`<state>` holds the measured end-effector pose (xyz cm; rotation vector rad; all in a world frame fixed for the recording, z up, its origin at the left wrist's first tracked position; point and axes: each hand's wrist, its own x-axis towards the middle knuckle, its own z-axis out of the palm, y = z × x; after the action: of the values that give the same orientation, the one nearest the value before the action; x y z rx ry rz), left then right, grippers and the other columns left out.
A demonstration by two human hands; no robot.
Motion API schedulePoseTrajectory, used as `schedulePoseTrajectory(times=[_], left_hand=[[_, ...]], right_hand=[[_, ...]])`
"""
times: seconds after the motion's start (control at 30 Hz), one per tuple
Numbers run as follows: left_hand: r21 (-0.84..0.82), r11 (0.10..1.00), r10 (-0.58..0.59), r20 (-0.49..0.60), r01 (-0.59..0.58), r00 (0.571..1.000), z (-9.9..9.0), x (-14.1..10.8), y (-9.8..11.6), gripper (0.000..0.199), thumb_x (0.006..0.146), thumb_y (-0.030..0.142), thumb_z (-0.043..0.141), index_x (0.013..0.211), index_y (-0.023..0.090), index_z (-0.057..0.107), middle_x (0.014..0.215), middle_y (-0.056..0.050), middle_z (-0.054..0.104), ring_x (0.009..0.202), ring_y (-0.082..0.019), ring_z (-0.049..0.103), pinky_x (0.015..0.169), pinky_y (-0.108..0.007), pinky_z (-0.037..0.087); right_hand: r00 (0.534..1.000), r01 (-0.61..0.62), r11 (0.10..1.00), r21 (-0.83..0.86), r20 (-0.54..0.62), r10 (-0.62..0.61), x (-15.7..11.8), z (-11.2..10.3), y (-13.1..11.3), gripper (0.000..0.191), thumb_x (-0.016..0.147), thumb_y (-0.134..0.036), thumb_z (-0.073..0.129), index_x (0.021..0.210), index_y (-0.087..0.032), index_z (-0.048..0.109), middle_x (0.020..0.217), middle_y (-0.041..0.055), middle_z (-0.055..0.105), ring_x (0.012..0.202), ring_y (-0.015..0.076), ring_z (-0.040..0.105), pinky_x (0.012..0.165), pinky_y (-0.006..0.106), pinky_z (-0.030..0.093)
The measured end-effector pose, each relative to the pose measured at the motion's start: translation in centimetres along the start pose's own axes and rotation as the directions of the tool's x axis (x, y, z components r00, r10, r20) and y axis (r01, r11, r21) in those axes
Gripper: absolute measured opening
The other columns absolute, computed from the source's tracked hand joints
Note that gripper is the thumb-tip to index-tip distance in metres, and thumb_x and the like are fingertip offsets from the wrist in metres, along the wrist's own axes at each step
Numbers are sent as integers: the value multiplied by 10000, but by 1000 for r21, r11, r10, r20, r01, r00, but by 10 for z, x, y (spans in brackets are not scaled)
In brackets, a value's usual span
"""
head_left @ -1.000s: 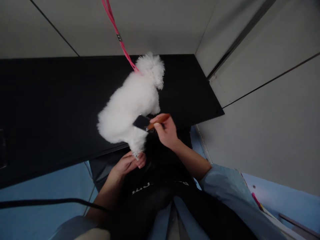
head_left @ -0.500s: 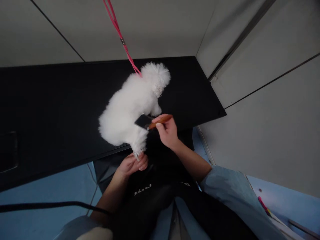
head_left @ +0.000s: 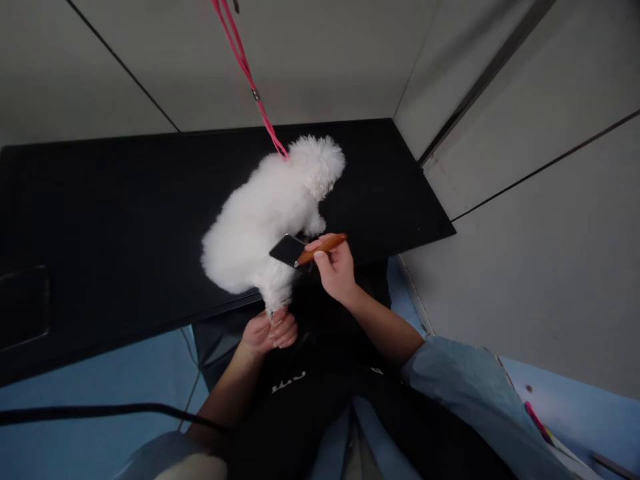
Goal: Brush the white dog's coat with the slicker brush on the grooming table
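A fluffy white dog (head_left: 250,220) is on the black table (head_left: 115,213), its head towards the far right. One of its legs (head_left: 275,290) reaches over the near edge, and my left hand (head_left: 271,331) is closed round the paw end. My right hand (head_left: 336,268) grips the brown wooden handle of a slicker brush (head_left: 289,251). The brush's dark flat head lies against or just over the fur at the top of that leg; its pin side is hidden. A pink leash loop (head_left: 267,123) runs from the dog's neck up out of view.
Grey wall panels (head_left: 320,60) stand behind and to the right of the table. A black cable (head_left: 110,411) crosses at lower left. On the table's left lies a dark rectangular outline (head_left: 25,307). The blue floor (head_left: 125,373) shows below, with a pink object (head_left: 537,420) at lower right.
The whole view has shifted slightly, with table and dog a little lower and to the right. The brush has turned slightly on the leg; both hands keep their holds.
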<state>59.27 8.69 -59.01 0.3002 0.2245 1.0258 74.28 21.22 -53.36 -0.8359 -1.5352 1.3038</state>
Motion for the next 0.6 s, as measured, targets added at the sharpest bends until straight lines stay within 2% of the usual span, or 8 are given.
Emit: schedulePoseTrajectory(times=[0.13,0.23,0.27,0.37,0.4,0.5,0.53,0.6], left_hand=[[-6,1000,-16,14,16,1000,-5,-2,-4,515,824,369,751,621,193,313,423,69,208,332,-89,238,416,-225,291],[1,1000,-7,-3,7,1000,-8,-4,-6,520,810,383,761,620,197,314,421,70,199,328,-94,235,415,-227,296],[4,1000,-10,-12,10,1000,-8,-4,-6,521,801,388,766,621,199,315,420,71,197,326,-97,237,416,-229,301],[19,999,-45,-23,46,999,-8,-5,-4,514,795,391,763,621,204,317,410,72,197,316,-103,237,415,-235,312],[20,999,-48,-24,48,999,-8,-4,-4,514,795,390,762,619,204,316,406,73,196,310,-102,232,411,-235,311],[-1,1000,-31,-23,31,999,-10,-5,-3,514,788,382,761,615,206,311,388,81,191,284,-96,203,388,-232,298],[-9,999,-35,-23,35,999,-12,-6,-3,515,782,384,764,614,208,310,379,85,187,272,-95,192,376,-232,291],[-8,997,-76,-38,76,996,-19,-10,-3,530,760,411,779,616,216,308,355,96,173,246,-95,177,350,-233,274]], right_hand=[[993,34,999,17,111,-36,-5,4,0,214,939,-417,571,1028,-223,556,977,62,704,930,182,688,956,384,559],[999,45,999,-22,-13,-45,-5,4,-3,207,952,-418,545,1045,-233,542,1032,71,699,1000,185,683,997,390,542],[999,46,999,-25,3,-46,-4,4,-4,195,951,-411,551,1040,-237,542,1052,73,699,1023,187,680,1009,391,537],[974,-13,1000,6,227,12,0,2,-5,171,927,-372,600,1018,-238,546,1013,56,714,985,184,696,980,381,558],[972,-38,999,10,233,34,2,1,-4,167,925,-361,604,1016,-235,544,999,52,717,974,183,700,975,381,562],[999,-35,999,30,41,34,8,-2,0,155,947,-352,571,1032,-232,523,1031,61,716,1011,182,694,1010,400,547],[998,-27,999,47,54,25,9,-3,0,161,948,-354,571,1040,-234,518,1027,60,718,1004,181,696,1007,402,550],[981,-39,997,60,193,27,10,-4,1,173,936,-350,589,1046,-238,515,993,48,727,967,178,707,984,395,563]])
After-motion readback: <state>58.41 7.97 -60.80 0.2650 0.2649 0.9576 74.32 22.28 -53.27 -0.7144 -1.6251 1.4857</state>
